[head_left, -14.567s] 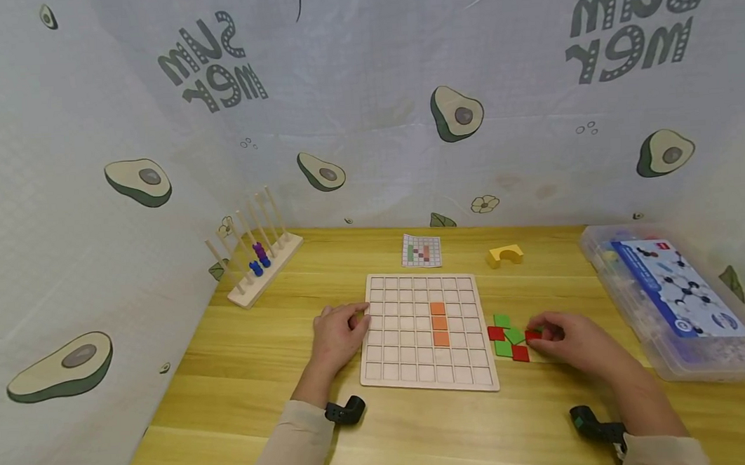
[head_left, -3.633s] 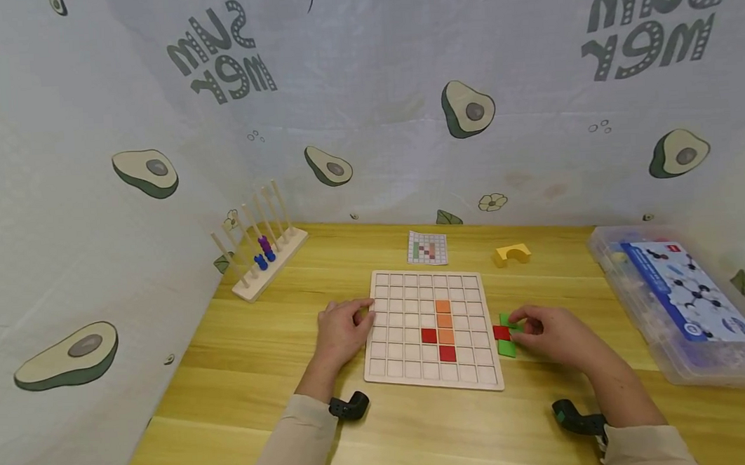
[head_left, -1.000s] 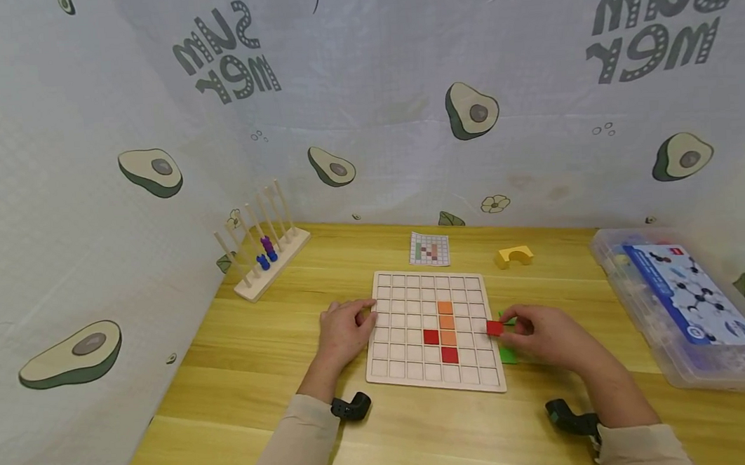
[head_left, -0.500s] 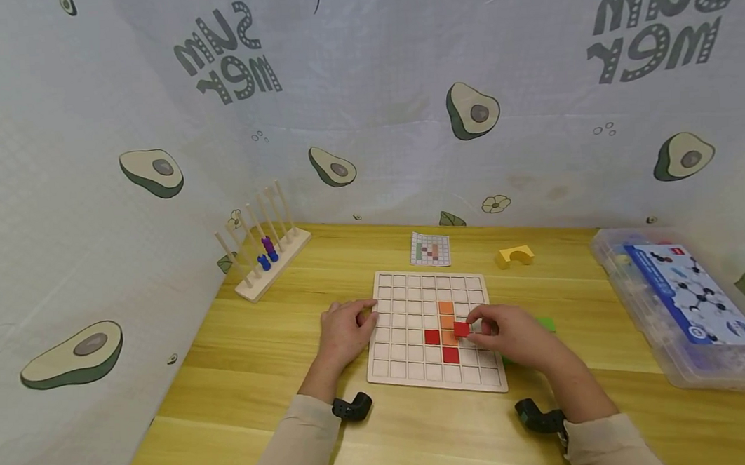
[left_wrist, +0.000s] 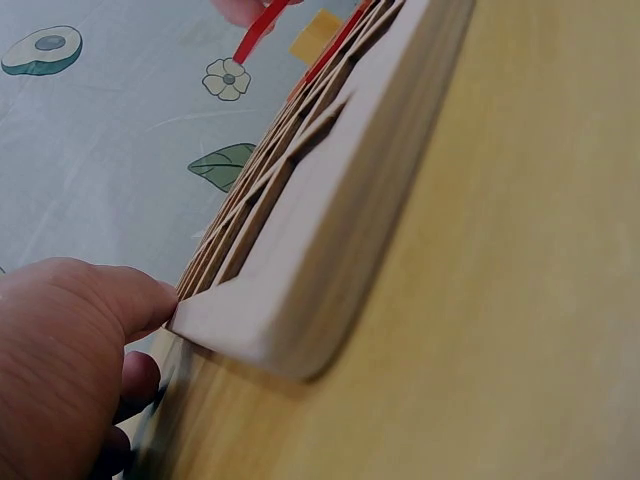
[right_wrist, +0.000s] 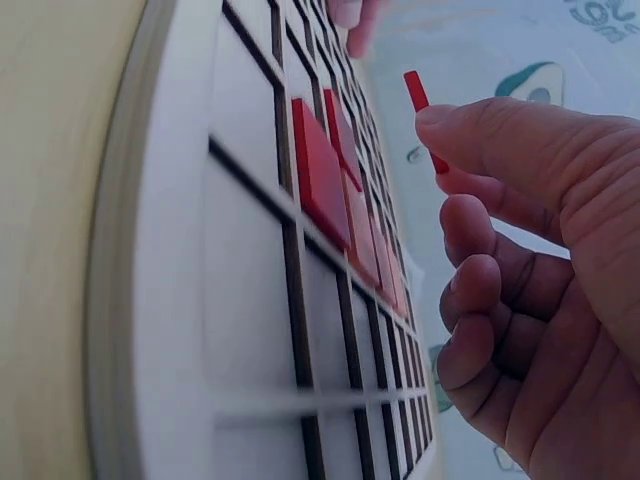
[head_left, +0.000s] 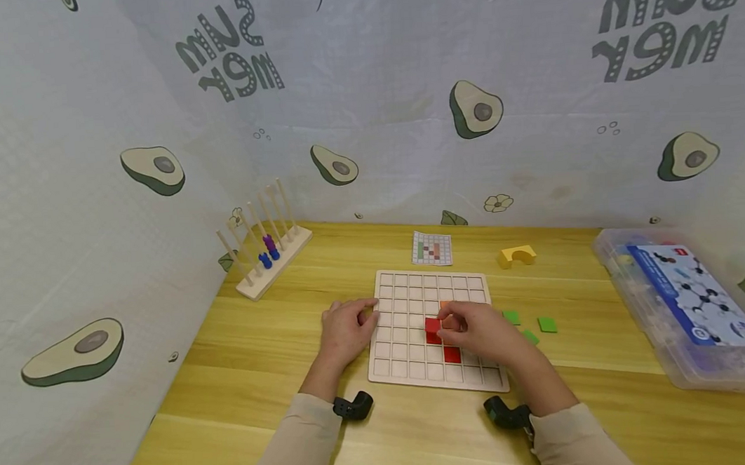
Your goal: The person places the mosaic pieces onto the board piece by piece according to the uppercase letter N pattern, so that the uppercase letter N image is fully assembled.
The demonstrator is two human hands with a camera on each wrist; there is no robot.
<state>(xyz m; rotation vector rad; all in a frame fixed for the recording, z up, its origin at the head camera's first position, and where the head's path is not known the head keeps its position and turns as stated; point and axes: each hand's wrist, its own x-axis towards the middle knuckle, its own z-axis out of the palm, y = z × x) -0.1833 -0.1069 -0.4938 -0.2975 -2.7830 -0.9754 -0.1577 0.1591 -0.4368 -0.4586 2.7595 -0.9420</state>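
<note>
My right hand (head_left: 479, 332) pinches a red square tile (head_left: 432, 325) between thumb and index finger, over the wooden grid board (head_left: 403, 335). In the right wrist view this tile (right_wrist: 416, 90) is raised clear of the board, its other fingers loosely curled. Below it a red tile lies in a cell, with another red tile (head_left: 451, 355) diagonally nearer. An orange tile (head_left: 444, 305) shows partly; the hand hides the rest of that column. My left hand (head_left: 347, 330) rests at the board's left edge, its fingertips touching the rim, as the left wrist view also shows.
Green tiles (head_left: 546, 324) lie right of the board. Behind it are a patterned grid card (head_left: 432, 248) and a yellow arch block (head_left: 516, 256). A peg rack (head_left: 273, 266) with beads stands back left, a clear plastic case (head_left: 686, 300) on the right.
My right hand has picked the red tile up beside the board and carried it left over the grid. Two red tiles were set in cells earlier. The left hand stays at the edge.
</note>
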